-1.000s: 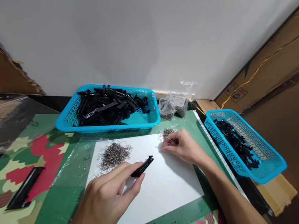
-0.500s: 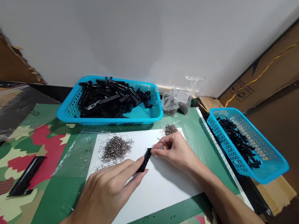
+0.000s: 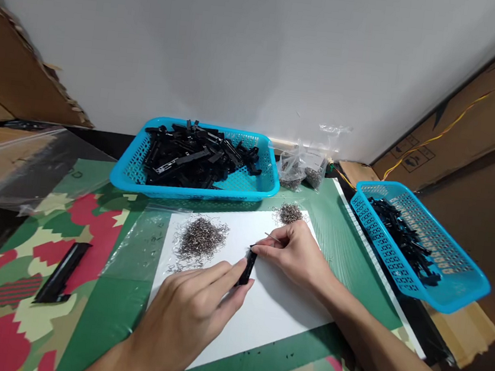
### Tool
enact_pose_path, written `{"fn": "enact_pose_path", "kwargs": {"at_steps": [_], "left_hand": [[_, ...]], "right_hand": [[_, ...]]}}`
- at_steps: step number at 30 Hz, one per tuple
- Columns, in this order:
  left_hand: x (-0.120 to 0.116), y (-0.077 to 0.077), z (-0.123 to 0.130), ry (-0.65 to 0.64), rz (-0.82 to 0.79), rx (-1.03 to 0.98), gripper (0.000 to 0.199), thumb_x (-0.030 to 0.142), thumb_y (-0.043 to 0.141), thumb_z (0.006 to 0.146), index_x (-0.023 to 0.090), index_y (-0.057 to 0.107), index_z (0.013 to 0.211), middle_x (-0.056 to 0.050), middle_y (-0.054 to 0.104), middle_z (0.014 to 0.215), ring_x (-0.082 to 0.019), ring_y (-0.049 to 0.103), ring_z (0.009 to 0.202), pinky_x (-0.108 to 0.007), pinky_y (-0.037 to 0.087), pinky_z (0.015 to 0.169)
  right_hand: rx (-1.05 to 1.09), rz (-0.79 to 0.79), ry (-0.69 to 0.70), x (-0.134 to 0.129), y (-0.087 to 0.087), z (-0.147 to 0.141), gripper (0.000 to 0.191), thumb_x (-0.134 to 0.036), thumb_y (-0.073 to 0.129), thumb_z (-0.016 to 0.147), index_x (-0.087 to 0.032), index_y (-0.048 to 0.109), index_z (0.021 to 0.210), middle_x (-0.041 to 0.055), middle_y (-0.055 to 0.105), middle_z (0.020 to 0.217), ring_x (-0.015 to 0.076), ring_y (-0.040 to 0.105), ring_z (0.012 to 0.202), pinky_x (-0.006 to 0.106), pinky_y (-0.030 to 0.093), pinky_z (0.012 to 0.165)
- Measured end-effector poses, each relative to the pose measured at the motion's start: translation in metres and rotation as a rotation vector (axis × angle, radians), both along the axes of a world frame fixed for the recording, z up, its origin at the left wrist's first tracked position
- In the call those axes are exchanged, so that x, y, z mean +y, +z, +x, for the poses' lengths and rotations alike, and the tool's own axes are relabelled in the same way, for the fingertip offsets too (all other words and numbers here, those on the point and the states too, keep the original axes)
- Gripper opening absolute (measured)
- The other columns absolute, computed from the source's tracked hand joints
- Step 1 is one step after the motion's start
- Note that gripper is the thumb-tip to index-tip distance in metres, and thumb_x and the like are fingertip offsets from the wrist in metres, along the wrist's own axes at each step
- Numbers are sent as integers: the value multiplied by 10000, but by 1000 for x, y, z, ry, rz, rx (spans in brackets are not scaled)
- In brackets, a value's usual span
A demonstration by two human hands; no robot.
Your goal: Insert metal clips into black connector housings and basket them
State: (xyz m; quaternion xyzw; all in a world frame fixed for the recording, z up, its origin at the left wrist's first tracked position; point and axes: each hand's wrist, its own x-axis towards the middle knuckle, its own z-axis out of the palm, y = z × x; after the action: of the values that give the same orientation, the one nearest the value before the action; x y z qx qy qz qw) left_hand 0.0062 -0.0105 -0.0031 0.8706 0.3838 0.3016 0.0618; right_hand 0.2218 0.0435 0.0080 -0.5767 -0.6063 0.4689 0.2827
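A small black plastic part (image 3: 247,267) is pinched between the thumb and fingers of my left hand (image 3: 198,302), above a white sheet (image 3: 279,296). My right hand (image 3: 296,252) is closed around a thin metal tool (image 3: 274,237), and its thumb and fingertip touch the upper end of the black part. Left of the hands lies a large pile of small metal springs (image 3: 203,238); a smaller pile (image 3: 290,213) sits just behind my right hand. What lies under the right fingertips is too small to make out.
A blue basket (image 3: 193,193) of black parts stands at the back, another (image 3: 449,298) at the right. Bags of metal pieces (image 3: 314,170) lie between them. One longer black piece (image 3: 61,273) rests on the patterned cover at left.
The view has shifted slightly, so most things appear further right. My right thumb and fingertip now press against the top of the black part, closer than before.
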Motion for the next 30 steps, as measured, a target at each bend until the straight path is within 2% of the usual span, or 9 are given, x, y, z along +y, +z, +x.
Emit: {"fn": "enact_pose_path", "kwargs": {"at_steps": [5,11,13,15,17,18,23,26,30], "left_hand": [[-1,1,0,9,25,49,240,229,505,1104,160,665,1268,23,680,772,-150,675,614,-319,402,548],[-1,-1,0,37,27,32,221,241,530,1098,172,676,1249,27,699,778,-150,678,607,-321,407,551],[-1,-1,0,44,23,27,228,248,528,1100,172,676,1255,24,706,786,-151,690,617,-318,413,559],[-1,-2,0,43,9,20,238,250,527,1100,170,674,1269,22,708,794,-152,699,630,-314,418,566],[-1,-2,0,41,-8,14,246,250,533,1097,174,670,1286,24,702,794,-152,701,634,-313,419,568],[-1,-2,0,41,-15,14,248,251,535,1095,178,671,1289,26,697,790,-153,698,629,-315,417,567],[-1,-1,0,49,-20,18,241,252,533,1094,187,686,1269,30,690,776,-158,686,615,-324,408,558],[-2,0,1,62,-23,18,234,250,540,1091,195,688,1263,32,691,770,-156,672,604,-322,401,558],[-3,0,0,67,-23,11,230,258,543,1091,199,696,1253,30,695,764,-152,669,596,-315,396,550]], "right_hand": [[-67,-12,17,0,3,2,162,-295,831,834,-145,869,788,73,802,714,163,613,623,267,390,557],[-29,18,145,3,3,10,197,-331,788,879,-161,887,895,59,813,787,161,584,658,270,396,591],[-35,24,157,4,4,11,260,-372,760,907,-152,865,817,11,713,647,134,487,604,266,341,562],[-57,34,167,4,6,12,406,-418,697,958,-145,778,669,-40,504,528,109,346,564,275,246,530],[-64,43,188,4,9,13,507,-444,635,1000,-151,662,587,-60,347,532,105,255,571,294,181,524],[-57,43,205,4,10,14,511,-444,618,1011,-154,639,591,-60,330,552,106,246,579,298,177,525],[-67,19,265,6,14,21,270,-355,662,988,-152,791,867,-33,518,630,113,373,591,283,265,540],[-117,-2,268,6,13,25,148,-277,740,915,-165,813,977,-72,426,552,104,323,530,282,228,514],[-139,22,267,4,9,25,115,-228,766,873,-168,809,962,-87,386,553,99,299,525,280,219,518]]}}
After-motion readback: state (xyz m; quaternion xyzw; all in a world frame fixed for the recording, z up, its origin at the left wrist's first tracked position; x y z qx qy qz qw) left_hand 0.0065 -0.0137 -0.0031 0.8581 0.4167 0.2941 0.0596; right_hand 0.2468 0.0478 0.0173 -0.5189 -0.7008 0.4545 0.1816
